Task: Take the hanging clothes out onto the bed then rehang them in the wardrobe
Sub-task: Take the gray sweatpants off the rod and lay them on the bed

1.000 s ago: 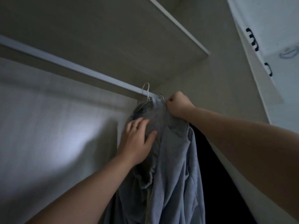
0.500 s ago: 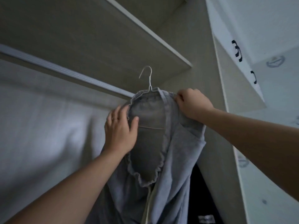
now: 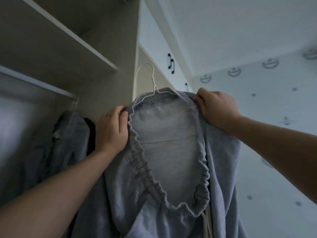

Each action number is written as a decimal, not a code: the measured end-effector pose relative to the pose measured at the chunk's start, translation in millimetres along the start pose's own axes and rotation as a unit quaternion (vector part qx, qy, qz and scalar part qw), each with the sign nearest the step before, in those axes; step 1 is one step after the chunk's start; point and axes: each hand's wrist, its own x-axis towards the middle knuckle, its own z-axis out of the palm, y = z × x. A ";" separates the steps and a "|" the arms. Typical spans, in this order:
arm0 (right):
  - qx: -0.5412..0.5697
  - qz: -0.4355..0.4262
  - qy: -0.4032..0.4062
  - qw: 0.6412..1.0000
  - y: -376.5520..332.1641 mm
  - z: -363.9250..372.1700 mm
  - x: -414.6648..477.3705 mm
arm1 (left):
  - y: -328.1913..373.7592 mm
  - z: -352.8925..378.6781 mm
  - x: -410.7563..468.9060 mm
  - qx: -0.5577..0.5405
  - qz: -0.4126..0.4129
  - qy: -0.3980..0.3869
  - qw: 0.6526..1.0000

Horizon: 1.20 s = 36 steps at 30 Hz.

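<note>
While the white wire hanger (image 3: 153, 78) is held with its hook free of the rail (image 3: 34, 83), the grey sweatpants (image 3: 168, 134) draped on it are raised in front of the camera, beside the open wardrobe (image 3: 109, 83) rather than inside it. The left hand (image 3: 111, 129) has its grip closed on the gathered elastic waistband (image 3: 142, 167) at the garment's left edge, thumb curled over the fabric. The right hand (image 3: 216, 109) has its grip closed on the waistband at the upper right, near the hanger's shoulder. A pale drawstring (image 3: 208, 224) dangles at the lower right of the waist opening. A second grey garment (image 3: 68, 134) and a dark garment (image 3: 90, 134) just beside it hang at the right end of the rail, below a shelf (image 3: 68, 40). Step in hand, as judged: most likely the removal phase, with one item out of the wardrobe and at least two left on the rail. The next move calls for turning toward the bed, which is out of view, keeping both grips on the waistband so the sweatpants do not slide off the thin hanger, then laying garment and hanger down flat. White cupboard doors with black handles (image 3: 170, 63) and a patterned wall (image 3: 257, 117) fill the right side. No brand, label or legible writing is visible; the wall's motifs are ornaments, not letters
</note>
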 end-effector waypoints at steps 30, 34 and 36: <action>-0.406 0.365 -0.178 0.818 247.6 -559.2 -477.1 | 709.4 229.6 -321.9 -0.604 0.050 -0.353 0.713; -0.461 0.452 -0.204 0.736 226.7 -628.3 -533.7 | 803.6 209.6 -391.6 -0.668 0.061 -0.405 0.622; -0.465 0.500 -0.210 0.700 209.9 -658.4 -561.4 | 845.3 193.4 -428.0 -0.695 0.072 -0.437 0.566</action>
